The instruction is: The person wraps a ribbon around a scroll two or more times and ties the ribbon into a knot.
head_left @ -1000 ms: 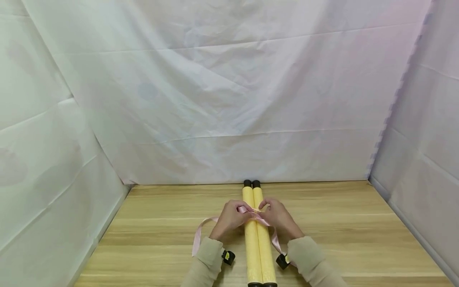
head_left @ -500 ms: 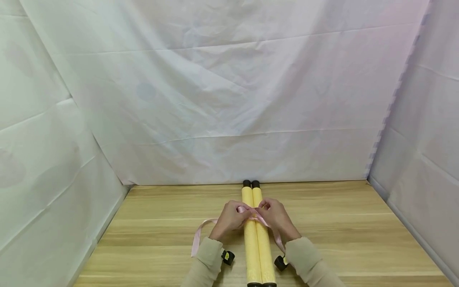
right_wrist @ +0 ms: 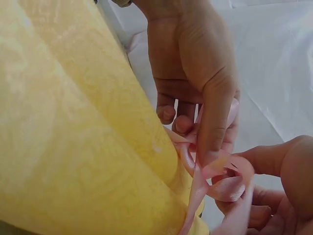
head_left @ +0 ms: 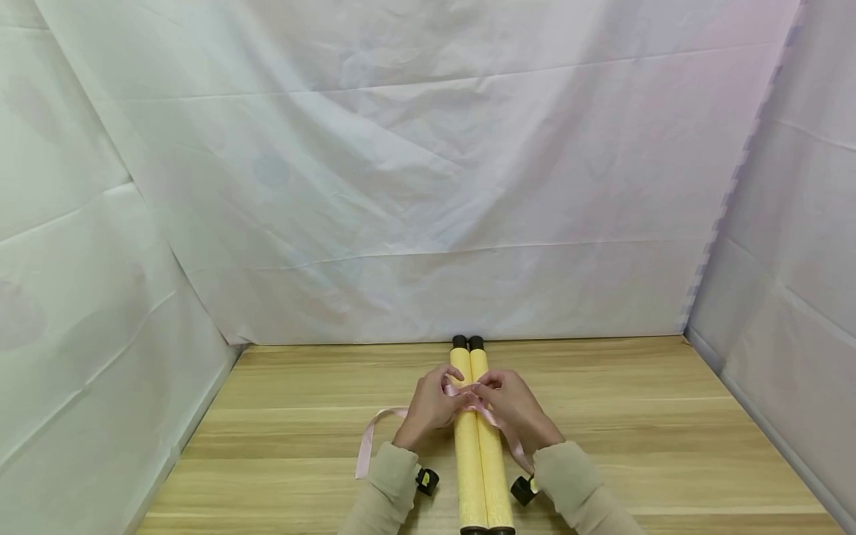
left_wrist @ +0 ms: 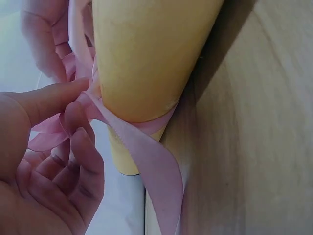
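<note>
Two long yellow tubes (head_left: 471,468) with black ends lie side by side on the wooden table, pointing away from me. A pink satin ribbon (left_wrist: 151,161) passes around them, with loops bunched on top and loose tails falling to both sides. My left hand (head_left: 431,401) pinches the ribbon between thumb and fingers at the tubes' left side. From the right, my right hand (head_left: 511,401) pinches a ribbon loop (right_wrist: 227,188) over the tubes, its fingertips close to the left ones. Fingers partly hide the crossing of the ribbon.
White cloth (head_left: 428,186) hangs behind the table and along both sides. The tubes' far ends reach the back cloth. Small black wrist cameras (head_left: 426,481) sit below both beige sleeves (head_left: 568,472). The wooden tabletop (head_left: 281,431) extends to either side.
My left index finger has lifted from the ribbon. The right fingertips have shifted left over the tubes, closer to the left hand. The tubes stay practically in place.
</note>
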Available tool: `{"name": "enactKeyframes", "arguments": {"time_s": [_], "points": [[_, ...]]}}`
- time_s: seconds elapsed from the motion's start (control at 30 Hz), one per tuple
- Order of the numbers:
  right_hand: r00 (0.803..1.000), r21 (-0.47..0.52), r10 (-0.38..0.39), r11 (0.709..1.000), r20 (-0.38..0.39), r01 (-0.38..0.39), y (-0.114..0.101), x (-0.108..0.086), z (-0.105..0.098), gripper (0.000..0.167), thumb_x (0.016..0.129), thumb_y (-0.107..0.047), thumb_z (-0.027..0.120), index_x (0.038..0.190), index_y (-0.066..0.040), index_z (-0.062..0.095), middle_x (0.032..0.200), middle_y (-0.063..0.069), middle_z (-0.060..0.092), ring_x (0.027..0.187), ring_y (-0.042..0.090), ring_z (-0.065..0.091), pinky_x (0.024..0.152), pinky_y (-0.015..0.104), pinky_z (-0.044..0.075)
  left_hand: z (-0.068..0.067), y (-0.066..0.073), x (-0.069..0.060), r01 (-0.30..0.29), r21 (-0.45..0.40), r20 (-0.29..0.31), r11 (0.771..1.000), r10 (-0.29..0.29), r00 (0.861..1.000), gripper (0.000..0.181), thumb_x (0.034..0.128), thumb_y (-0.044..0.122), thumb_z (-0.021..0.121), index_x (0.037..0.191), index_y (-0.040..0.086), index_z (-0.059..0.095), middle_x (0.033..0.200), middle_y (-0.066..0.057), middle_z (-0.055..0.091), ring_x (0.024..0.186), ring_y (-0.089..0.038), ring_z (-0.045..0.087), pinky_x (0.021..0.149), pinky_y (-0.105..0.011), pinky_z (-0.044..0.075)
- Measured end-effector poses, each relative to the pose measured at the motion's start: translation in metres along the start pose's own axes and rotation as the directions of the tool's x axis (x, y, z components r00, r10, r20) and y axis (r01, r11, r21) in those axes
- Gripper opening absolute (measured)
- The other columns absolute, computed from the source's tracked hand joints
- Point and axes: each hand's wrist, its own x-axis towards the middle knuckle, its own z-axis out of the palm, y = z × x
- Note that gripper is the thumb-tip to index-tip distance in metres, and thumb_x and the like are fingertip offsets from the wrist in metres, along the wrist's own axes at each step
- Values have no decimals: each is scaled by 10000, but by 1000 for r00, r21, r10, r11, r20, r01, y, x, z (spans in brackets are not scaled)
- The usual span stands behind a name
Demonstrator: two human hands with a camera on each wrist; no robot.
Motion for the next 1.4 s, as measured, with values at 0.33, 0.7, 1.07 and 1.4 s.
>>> {"name": "enactKeyframes", "arguments": {"time_s": [0.33, 0.7, 1.07, 1.4], "points": [[991, 16, -75, 997, 112, 74, -1, -6, -5, 194, 980, -277, 636, 976, -102, 718, 959, 60, 688, 879, 200, 620, 754, 319, 515, 4, -1, -1, -41, 28, 12, 999, 41, 999, 74, 844, 159, 798, 899, 115, 773, 780, 20, 688, 582, -40, 462, 491, -203, 391], [972, -114, -175, 974, 159, 194, -3, -5, -9, 307, 1047, -195, 475, 891, -129, 731, 819, 18, 669, 612, 133, 484, 578, 258, 430, 9, -2, 0, -42, 158, -72, 987, 54, 996, 136, 746, 55, 796, 747, 131, 684, 714, 35, 631, 616, -59, 490, 552, -221, 422], [995, -132, -95, 986, 19, 97, -4, -6, -4, 120, 959, -113, 596, 961, -78, 711, 630, 36, 601, 443, 101, 434, 411, 235, 364, 11, -1, -4, -195, 302, -175, 933, 255, 951, 202, 721, 46, 785, 733, 118, 597, 667, 33, 587, 581, -46, 452, 507, -202, 376], [996, -13, -40, 999, -74, 40, 4, -3, -1, 71, 872, -27, 644, 885, -60, 706, 761, 66, 619, 663, 177, 541, 555, 271, 455, 13, 1, -4, -131, 320, -153, 938, 187, 970, 173, 800, 83, 770, 757, 126, 608, 681, 24, 596, 583, -55, 458, 521, -197, 379]]}}
